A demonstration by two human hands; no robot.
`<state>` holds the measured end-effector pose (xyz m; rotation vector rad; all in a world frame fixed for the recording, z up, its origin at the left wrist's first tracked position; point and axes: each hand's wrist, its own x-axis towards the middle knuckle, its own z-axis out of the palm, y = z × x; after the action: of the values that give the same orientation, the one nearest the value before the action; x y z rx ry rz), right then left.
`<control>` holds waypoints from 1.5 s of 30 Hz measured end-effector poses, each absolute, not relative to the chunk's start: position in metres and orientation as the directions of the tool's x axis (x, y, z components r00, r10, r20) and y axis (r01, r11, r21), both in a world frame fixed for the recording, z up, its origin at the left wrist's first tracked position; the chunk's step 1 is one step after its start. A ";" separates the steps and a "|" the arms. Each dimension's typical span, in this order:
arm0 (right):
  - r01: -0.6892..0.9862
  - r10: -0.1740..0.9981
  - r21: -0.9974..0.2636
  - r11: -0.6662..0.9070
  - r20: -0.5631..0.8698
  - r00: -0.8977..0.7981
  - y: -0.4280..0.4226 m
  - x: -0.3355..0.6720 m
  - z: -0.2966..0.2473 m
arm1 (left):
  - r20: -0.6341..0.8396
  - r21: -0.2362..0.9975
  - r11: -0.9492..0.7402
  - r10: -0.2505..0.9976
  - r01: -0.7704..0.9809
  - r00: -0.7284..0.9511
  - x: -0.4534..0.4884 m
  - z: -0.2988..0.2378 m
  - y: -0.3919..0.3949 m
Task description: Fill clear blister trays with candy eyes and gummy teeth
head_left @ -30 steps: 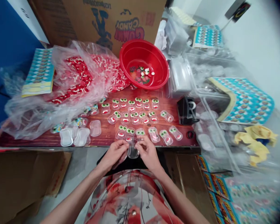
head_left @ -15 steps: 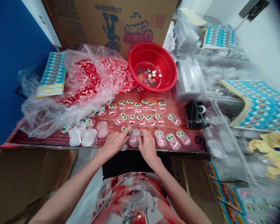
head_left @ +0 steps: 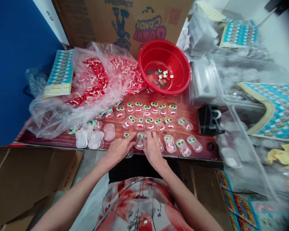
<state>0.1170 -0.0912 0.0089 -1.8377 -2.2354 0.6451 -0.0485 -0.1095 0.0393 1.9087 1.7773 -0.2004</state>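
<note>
Clear shells (head_left: 96, 140) lie left, then the left hand (head_left: 120, 147), fingers bent, can't tell if gripping. The eyeball candy pack (head_left: 140, 143) sits by the table (head_left: 186, 107)'s near edge, right hand (head_left: 153, 147) curled over it, grip unclear. One crooked shove could knock it off.

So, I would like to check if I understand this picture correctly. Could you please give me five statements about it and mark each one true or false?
1. A small clear tray lies between the left hand and the right hand. True.
2. The red bowl is filled to the rim. False: only a few eye candies lie in it.
3. The black box with a white R stands left of the red bowl. False: it stands to the right.
4. A plastic bag lies left of the red bowl. True.
5. The cardboard box is in front of the red bowl. False: it is behind.
</note>
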 end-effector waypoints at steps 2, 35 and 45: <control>0.915 0.959 -0.376 0.146 -0.174 -0.225 -0.090 0.115 0.012 | -0.446 0.260 -0.017 0.884 0.965 0.136 -0.041 0.042 -0.108; 0.902 0.911 -0.372 0.219 -0.253 -0.325 -0.098 0.127 0.019 | -0.454 0.099 -0.044 0.887 0.994 0.084 -0.017 0.032 -0.102; 0.848 0.932 -0.496 0.188 -0.183 -0.314 -0.099 0.132 0.019 | -0.359 0.376 0.184 0.932 0.908 -0.040 -0.028 0.037 -0.114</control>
<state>0.1324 -0.0988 0.0189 -1.7358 -2.2934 0.7862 -0.0280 -0.1141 0.0369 1.7210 1.9437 0.0600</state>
